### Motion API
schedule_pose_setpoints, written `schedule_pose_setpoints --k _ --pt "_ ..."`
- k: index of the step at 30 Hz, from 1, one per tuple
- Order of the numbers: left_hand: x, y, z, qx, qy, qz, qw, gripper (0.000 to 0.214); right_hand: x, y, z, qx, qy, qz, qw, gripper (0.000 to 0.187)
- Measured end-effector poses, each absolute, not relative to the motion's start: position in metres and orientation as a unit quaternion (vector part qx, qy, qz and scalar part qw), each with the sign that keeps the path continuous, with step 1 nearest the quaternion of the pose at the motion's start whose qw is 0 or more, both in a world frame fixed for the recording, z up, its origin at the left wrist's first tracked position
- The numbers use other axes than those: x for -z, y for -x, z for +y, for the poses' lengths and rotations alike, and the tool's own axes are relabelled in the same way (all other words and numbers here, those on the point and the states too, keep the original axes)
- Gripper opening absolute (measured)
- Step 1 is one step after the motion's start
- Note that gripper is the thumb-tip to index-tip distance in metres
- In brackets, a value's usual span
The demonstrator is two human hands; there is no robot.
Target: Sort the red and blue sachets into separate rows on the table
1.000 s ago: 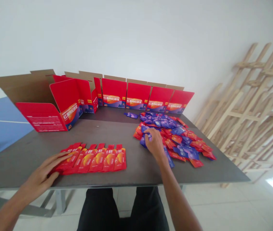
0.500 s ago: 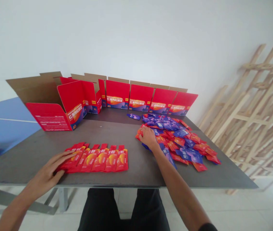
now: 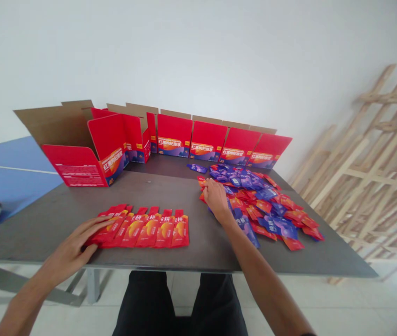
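A small packing workroom, plain and bare.
Printed red cartons [image 3: 206, 139] stand open in a row along the grey table [image 3: 163, 191], with loose sachets [image 3: 272, 210] heaped nearby, under a white wall [image 3: 198, 56], with wooden frames [image 3: 370, 154] leaning at the side on the tiled floor [image 3: 324, 298].

A single head-worn camera looks forward and down across the grey table [image 3: 170, 191] from its near edge, close above the left hand [image 3: 70, 249] and right hand [image 3: 216, 198], facing the white wall [image 3: 198, 56], wooden frames [image 3: 370, 154] at right.
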State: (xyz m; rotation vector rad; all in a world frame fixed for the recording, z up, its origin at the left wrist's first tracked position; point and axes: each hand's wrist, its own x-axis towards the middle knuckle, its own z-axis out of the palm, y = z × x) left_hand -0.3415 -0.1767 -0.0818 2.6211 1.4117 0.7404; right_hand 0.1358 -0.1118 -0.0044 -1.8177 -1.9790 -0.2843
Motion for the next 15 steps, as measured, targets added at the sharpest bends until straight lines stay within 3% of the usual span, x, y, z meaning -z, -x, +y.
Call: schedule_pose_setpoints --k 7,15 --pt "0.079 0.337 -0.178 -0.232 -0.858 0.457 0.028 0.056 -0.012 -0.056 -0.165 0.041 0.619 -0.756 0.209 0.022" --pt "0.078 0.335 -0.180 -0.237 -0.860 0.451 0.037 0.059 0.018 0.052 -0.211 0.024 0.504 -0.837 0.211 0.027"
